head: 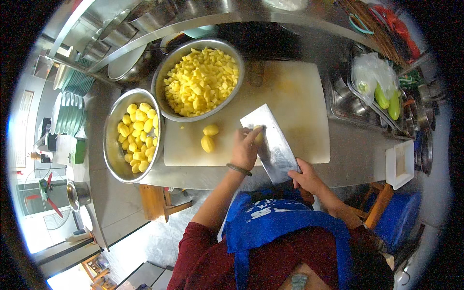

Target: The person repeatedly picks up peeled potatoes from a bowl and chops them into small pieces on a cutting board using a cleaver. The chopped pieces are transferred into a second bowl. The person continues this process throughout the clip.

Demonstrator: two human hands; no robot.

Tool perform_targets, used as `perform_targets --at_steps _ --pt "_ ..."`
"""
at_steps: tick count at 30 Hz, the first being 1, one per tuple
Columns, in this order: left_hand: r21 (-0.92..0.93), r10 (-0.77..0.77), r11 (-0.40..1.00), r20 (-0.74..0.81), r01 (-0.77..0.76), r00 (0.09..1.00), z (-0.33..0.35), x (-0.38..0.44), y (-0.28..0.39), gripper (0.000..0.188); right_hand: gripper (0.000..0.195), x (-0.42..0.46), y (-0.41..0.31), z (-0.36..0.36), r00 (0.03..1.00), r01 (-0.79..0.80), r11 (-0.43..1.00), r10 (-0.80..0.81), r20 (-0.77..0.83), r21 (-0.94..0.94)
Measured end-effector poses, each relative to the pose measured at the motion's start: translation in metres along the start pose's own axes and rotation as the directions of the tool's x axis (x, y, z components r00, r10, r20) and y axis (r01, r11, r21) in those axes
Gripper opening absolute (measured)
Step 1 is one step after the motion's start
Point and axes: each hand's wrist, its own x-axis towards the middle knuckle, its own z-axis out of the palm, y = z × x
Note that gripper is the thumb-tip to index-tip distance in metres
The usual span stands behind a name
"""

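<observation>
My right hand point(307, 177) grips the handle end of a broad steel cleaver point(273, 150), whose blade slants across the front of a white cutting board point(301, 108). The fingers of my left hand point(245, 146) hold a peeled potato point(259, 137) against the blade, partly hidden by the hand. To the left of this hand, two peeled potatoes point(208, 144) lie touching on the board. A steel bowl point(237, 92) heaped with diced potato point(201, 81) stands at the board's back left. Left of the board, another steel bowl point(108, 145) holds several whole peeled potatoes point(139, 139).
A steel shelf point(232, 16) spans the back. On the right are metal trays point(348, 107), a plastic bag with green vegetables point(388, 98) and a white plastic tub point(389, 163). Stacked plates point(69, 114) stand far left. Wooden stools point(154, 203) sit below the counter's front edge.
</observation>
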Motion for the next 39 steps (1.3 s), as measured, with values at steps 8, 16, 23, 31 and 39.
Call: perform_targets --at_steps 8,16,23,31,39 --pt "0.26 0.112 0.965 -0.498 0.026 0.86 -0.108 0.109 -0.02 0.042 0.024 0.018 -0.086 0.01 0.972 0.227 0.974 -0.227 -0.054 -0.001" --pt "0.178 -0.163 0.951 -0.409 0.254 0.898 -0.103 0.004 -0.074 0.029 0.021 -0.001 -0.043 -0.018 0.983 0.097 0.995 -0.095 -0.159 0.0" --pt "0.225 -0.291 0.91 -0.248 0.348 0.924 -0.068 -0.038 -0.102 0.05 0.026 -0.013 -0.004 -0.025 0.979 -0.008 1.0 0.01 -0.203 0.009" --pt "0.029 0.103 0.993 0.217 -0.112 0.971 0.007 -0.044 -0.038 0.022 0.031 -0.023 0.015 -0.024 0.974 -0.051 0.999 0.049 -0.221 -0.001" --pt "0.158 0.327 0.907 0.322 -0.391 0.888 0.003 -0.04 -0.027 0.024 0.021 -0.038 -0.025 -0.025 0.965 -0.045 0.866 -0.091 -0.245 -0.498"
